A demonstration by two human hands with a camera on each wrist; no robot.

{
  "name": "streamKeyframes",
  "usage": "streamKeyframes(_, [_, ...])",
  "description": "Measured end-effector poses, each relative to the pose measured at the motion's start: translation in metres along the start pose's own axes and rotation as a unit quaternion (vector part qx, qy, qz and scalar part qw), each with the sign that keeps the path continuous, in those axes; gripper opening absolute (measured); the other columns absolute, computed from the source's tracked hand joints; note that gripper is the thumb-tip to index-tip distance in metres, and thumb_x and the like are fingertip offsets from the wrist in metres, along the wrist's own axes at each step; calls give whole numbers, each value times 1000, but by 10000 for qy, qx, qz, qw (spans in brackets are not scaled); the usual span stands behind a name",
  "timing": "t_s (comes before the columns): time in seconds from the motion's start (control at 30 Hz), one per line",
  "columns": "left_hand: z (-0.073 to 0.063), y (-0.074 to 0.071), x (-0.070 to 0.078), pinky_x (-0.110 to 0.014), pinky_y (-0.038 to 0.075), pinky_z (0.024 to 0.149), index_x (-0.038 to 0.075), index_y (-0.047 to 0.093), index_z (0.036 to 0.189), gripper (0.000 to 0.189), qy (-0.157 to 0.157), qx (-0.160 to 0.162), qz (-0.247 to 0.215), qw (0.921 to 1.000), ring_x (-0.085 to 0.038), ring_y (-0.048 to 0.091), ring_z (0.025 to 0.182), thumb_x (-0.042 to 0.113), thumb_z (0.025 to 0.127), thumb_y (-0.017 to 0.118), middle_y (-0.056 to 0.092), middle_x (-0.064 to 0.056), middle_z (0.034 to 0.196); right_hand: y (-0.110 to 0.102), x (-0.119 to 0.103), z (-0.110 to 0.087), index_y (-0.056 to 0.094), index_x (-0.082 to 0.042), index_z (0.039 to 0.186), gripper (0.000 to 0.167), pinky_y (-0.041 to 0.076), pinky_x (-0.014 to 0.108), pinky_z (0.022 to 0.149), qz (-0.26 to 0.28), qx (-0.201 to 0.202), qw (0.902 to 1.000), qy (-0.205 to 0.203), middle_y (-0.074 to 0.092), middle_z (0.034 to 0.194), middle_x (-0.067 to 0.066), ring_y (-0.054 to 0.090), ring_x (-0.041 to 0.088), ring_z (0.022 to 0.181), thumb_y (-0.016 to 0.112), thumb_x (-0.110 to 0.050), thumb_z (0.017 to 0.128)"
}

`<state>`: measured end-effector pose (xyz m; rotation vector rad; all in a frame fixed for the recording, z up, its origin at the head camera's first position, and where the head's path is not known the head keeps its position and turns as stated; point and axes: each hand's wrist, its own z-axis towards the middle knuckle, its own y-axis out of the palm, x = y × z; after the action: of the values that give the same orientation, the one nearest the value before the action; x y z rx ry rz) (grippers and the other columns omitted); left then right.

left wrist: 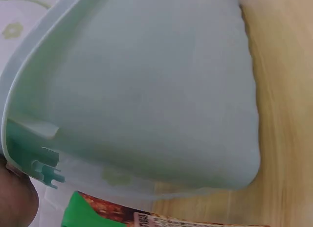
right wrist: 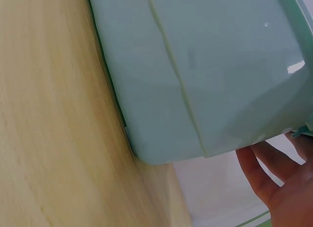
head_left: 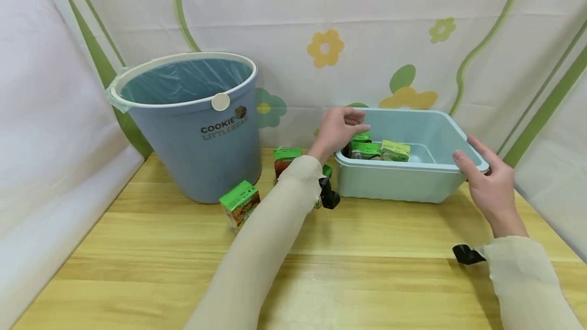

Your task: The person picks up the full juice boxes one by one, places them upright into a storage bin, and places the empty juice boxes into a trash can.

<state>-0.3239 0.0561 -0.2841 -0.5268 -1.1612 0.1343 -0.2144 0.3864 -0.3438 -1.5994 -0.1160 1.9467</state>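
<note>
A light-blue plastic storage bin (head_left: 390,182) stands on the wooden table, filling most of both wrist views. Inside its left end lie several small green-topped boxes (head_left: 365,150), one of them a paler green box (head_left: 395,150). Over that end, my left hand (head_left: 337,129) has its thumb extended and fingers loosely bent, with nothing between them. My right hand (head_left: 492,182) grips the bin's right rim, thumb on top and fingers around the outside. Left of the bin stands a green-topped box (head_left: 287,156), partly hidden by my left sleeve; another green-topped box (head_left: 240,200) sits farther left.
At the back left stands a blue trash can (head_left: 215,152) with a white rim and a clear plastic liner. A white curtain (head_left: 284,14) with flower prints hangs behind. One more green-topped box (head_left: 327,170) shows just past my left wrist.
</note>
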Motion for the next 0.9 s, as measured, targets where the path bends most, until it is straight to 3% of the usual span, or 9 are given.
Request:
streamKeyframes(0.23, [-12,4,1,-23,59,92,12,75,131,38,-92,475,-314,9983,-17,74,115,26,96,80,78,-6,127,-2,3,-1,42,-36,163,64,46,8,66,-17,-17,10000,50,52,145,-13,52,-5,90,65,-44,104])
streamKeyframes(0.4, [-23,3,6,-23,60,91,13,76,130,38,-206,629,-348,9972,-16,74,113,27,95,82,78,-6,126,-3,4,0,41,-38,163,63,47,4,71,-29,-44,10000,52,50,153,-1,53,-7,97,64,-44,104])
streamKeyframes(0.57, [-37,-3,13,-28,60,93,14,76,129,37,-224,742,-238,9967,-17,74,112,27,95,82,79,-5,124,-3,3,0,41,-38,163,62,48,2,72,-52,-46,10000,31,49,156,2,53,-8,99,64,-44,105])
streamKeyframes(0.77, [-65,-21,22,-29,59,99,14,72,134,39,320,513,316,9977,-19,73,117,30,99,78,76,-3,130,0,1,0,42,-35,163,63,48,2,73,-36,-32,10000,-10,49,154,2,53,-9,99,64,-42,105])
streamKeyframes(0.9, [-89,-35,30,-36,55,108,14,69,138,42,839,525,971,9903,-23,68,128,31,100,76,71,-4,139,1,0,0,43,-34,163,62,47,2,72,11,-39,10000,-37,50,152,0,52,-9,97,64,-40,105])
